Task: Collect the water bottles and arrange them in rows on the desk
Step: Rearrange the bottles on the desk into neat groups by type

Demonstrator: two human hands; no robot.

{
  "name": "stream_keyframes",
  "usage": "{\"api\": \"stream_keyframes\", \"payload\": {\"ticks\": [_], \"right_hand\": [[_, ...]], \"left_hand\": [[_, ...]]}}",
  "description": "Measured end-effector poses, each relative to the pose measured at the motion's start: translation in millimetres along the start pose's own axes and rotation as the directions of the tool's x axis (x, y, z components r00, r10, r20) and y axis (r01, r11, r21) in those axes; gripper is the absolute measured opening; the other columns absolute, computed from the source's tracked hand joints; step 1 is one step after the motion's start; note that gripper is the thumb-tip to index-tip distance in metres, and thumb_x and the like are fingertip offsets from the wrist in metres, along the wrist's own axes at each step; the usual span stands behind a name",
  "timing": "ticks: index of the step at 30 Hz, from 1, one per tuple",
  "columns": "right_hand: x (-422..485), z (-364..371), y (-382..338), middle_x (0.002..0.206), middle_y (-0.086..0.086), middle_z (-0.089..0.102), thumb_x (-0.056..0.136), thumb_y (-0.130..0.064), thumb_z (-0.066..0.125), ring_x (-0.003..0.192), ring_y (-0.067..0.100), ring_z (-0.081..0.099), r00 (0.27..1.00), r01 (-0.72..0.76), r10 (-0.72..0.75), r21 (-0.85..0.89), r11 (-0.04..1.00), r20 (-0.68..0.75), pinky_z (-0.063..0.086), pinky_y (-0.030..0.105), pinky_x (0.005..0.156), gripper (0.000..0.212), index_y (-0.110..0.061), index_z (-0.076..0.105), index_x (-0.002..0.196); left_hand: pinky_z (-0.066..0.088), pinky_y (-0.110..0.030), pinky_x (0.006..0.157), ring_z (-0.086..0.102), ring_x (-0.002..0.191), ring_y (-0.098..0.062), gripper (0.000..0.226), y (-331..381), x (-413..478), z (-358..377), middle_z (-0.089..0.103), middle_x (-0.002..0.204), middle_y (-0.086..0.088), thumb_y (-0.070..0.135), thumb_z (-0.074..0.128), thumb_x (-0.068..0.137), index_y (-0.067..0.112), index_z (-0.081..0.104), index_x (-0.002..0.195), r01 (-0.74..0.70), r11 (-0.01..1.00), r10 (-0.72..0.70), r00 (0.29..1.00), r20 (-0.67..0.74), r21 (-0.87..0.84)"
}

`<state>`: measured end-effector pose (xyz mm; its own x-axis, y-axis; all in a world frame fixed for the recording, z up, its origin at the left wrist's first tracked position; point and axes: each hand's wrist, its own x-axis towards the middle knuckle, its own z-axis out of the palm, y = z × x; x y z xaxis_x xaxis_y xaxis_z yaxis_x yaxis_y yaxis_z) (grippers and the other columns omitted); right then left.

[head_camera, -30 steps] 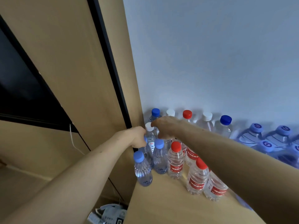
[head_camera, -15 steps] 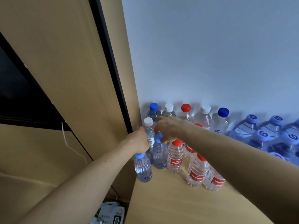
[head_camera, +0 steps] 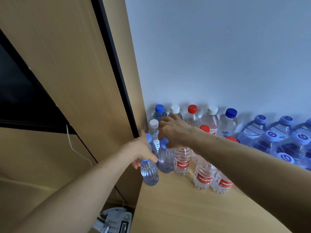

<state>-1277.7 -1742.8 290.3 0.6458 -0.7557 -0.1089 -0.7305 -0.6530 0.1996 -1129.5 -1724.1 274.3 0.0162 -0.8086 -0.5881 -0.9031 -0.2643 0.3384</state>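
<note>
Small water bottles stand in rows at the back left corner of the wooden desk (head_camera: 176,207), with blue, white and red caps. My left hand (head_camera: 143,152) grips the top of the light-blue-capped bottle (head_camera: 149,174) at the desk's left edge. My right hand (head_camera: 173,132) reaches over the rows; its thumb and curled fingers close round the cap of the neighbouring light-blue-capped bottle (head_camera: 165,158). It hides the cap of a red-labelled bottle (head_camera: 181,160). Two more red-labelled bottles (head_camera: 204,177) stand in front, partly behind my right forearm.
A tall wooden cabinet panel (head_camera: 94,91) with a black edge rises just left of the bottles. Large blue-capped jugs (head_camera: 271,137) crowd the back right against the white wall. Below the desk's left edge lie a white device (head_camera: 116,221) and a thin cable (head_camera: 74,148).
My left hand came forward from a rear bottle onto the front edge bottle. My right hand pulled back from the white-capped bottle to the second light-blue cap.
</note>
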Motion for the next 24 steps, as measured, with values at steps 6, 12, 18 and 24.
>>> {"api": "stream_keyframes", "payload": {"ticks": [6,12,18,24], "right_hand": [[-8.9,0.1,-11.7,0.108,-0.004,0.063,0.086,-0.036,0.061,0.121,0.019,0.043,0.994,0.026,-0.03,0.043,0.999,0.107,0.026,0.045,0.107,0.027,-0.029,0.066,0.112],[-28.9,-9.1,-29.0,0.086,-0.004,0.059,0.082,-0.035,0.067,0.083,0.019,0.051,0.985,-0.019,-0.028,0.263,0.965,0.173,0.04,0.03,0.079,0.029,-0.028,0.066,0.111],[-32.6,-8.9,-48.8,0.087,-0.001,0.057,0.087,-0.037,0.062,0.08,0.02,0.052,0.98,0.025,-0.063,0.198,0.98,0.189,0.039,0.029,0.066,0.03,-0.017,0.063,0.109],[-33.4,-32.0,-2.4,0.117,-0.003,0.064,0.088,-0.024,0.061,0.104,0.021,0.06,0.99,-0.067,0.014,0.391,0.918,0.137,0.051,0.034,0.085,0.033,-0.027,0.062,0.122]], "left_hand": [[0.058,-0.04,0.081,0.066,0.077,-0.027,0.111,-8.7,-1.0,-9.0,0.058,0.115,-0.02,0.018,0.078,0.08,0.015,-0.005,0.153,-0.036,0.991,0.049,0.994,0.096,-0.132],[0.057,-0.039,0.086,0.066,0.088,-0.027,0.078,-11.9,-15.9,-11.4,0.059,0.116,-0.016,0.016,0.077,0.081,0.006,0.03,0.142,-0.051,0.991,0.064,0.992,0.107,-0.121],[0.049,-0.028,0.061,0.058,0.076,-0.023,0.029,-7.9,-25.9,-17.7,0.062,0.1,-0.006,0.023,0.07,0.082,0.015,0.056,0.106,-0.058,0.975,0.101,0.975,-0.197,0.213],[0.048,-0.031,0.073,0.061,0.097,-0.025,0.024,28.0,-7.7,-25.9,0.063,0.11,-0.004,0.021,0.059,0.089,0.014,0.059,0.112,-0.172,0.961,0.244,0.897,-0.368,0.218]]}}
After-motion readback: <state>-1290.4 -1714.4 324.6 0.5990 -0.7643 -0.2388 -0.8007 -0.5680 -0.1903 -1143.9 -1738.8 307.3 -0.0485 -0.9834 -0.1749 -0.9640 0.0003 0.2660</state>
